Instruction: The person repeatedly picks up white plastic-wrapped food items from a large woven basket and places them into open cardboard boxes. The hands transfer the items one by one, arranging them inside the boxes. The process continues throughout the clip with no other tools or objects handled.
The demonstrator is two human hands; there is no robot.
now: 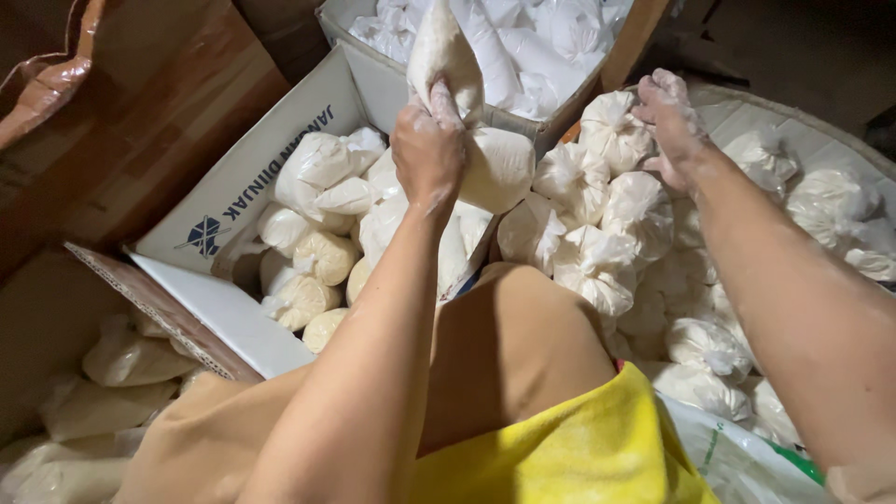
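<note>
Head view, looking down over the person's bare knee [509, 345] and yellow garment [569, 448]. The left hand [429, 140] is raised and clenched around the twisted neck of a clear plastic bag filled with pale, cream-coloured powder [495, 168]; the bulging body of the bag hangs just right of and below the fist, and the loose plastic top [445, 51] stands up above the knuckles. The held bag hangs over the open white-lined cardboard box [271, 168], which contains further tied bags of the same kind [322, 257]. The right hand [674, 117], dusted with white, is open with the fingers loosely spread and holds nothing; it hovers just above a heap of tied powder bags [597, 247] lying in a wide, shallow round container [793, 117] at the right. A second box of white bags [532, 37] stands behind the hands, at the top of the view. More filled bags [103, 373] lie at the lower left, beside the cardboard flap [177, 317].
</note>
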